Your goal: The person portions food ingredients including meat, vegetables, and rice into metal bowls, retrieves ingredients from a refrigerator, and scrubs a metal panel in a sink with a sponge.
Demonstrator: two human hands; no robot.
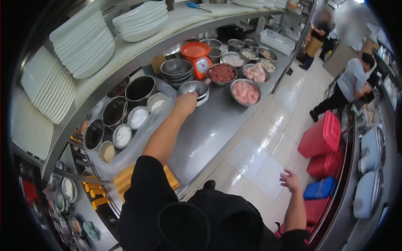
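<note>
My left hand (186, 103) reaches over the steel counter and has its fingers closed at the near rim of a metal bowl (195, 88), the top one of a small stack. Behind it stands another stack of metal bowls (176, 69). An orange kitchen scale (200, 60) is just past the bowls. To the right of it are a bowl of dark red meat (221, 73) and bowls of paler raw meat (246, 92). My right hand (289, 180) hangs over the floor at my side, fingers apart, holding nothing.
Left of my arm, metal pots (140, 89) and containers of white powder (138, 117) sit in a plastic-lined tray. A wooden board (125, 180) lies nearby. White plates (83, 42) fill the shelf above. Red bins (320, 134) line the right side; a co-worker (351, 79) stands beyond.
</note>
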